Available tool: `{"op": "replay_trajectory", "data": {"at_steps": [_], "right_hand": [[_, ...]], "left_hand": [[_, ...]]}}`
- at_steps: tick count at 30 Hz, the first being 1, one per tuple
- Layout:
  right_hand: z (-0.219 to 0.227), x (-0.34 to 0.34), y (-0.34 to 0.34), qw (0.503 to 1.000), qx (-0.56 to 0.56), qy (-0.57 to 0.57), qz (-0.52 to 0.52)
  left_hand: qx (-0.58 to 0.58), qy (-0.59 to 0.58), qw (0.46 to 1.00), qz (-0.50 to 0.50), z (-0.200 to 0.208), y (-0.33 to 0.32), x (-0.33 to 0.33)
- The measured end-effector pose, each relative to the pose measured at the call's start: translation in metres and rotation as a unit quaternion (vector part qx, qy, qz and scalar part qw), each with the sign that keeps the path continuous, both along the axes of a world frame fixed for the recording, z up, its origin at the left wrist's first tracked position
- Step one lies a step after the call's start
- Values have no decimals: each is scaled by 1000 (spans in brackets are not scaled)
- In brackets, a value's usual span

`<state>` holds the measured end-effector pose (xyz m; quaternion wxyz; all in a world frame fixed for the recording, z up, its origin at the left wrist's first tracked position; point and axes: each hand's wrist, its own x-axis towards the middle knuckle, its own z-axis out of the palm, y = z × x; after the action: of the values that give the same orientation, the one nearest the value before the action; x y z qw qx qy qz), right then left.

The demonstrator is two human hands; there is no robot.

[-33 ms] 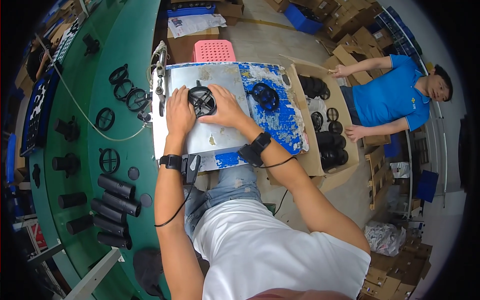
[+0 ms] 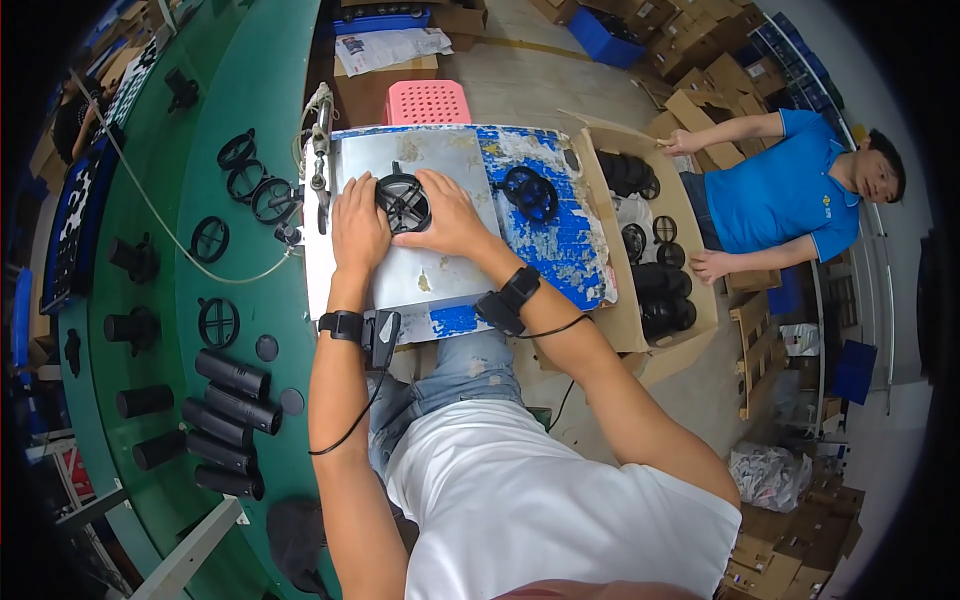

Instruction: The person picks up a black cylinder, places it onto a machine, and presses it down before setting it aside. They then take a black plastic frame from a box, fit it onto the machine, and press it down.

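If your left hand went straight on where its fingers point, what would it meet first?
Probably the cardboard box beyond the metal sheet, though it seems lower, so the left hand might pass above it.

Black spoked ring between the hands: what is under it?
A silver metal plate lies beneath the black spoked ring. The ring, left hand and right hand hide much of that surface and any contact.
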<state>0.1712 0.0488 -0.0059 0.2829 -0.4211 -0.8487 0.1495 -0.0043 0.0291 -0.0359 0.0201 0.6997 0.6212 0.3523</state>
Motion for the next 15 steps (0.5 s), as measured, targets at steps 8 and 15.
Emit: {"op": "replay_trajectory", "data": {"at_steps": [8, 15], "right_hand": [[-4, -13, -11, 998, 23, 12, -62], [1, -6, -4, 997, 27, 14, -69]], "left_hand": [[19, -9, 999, -31, 6, 2, -6], [58, -140, 987, -44, 28, -9, 3]]}}
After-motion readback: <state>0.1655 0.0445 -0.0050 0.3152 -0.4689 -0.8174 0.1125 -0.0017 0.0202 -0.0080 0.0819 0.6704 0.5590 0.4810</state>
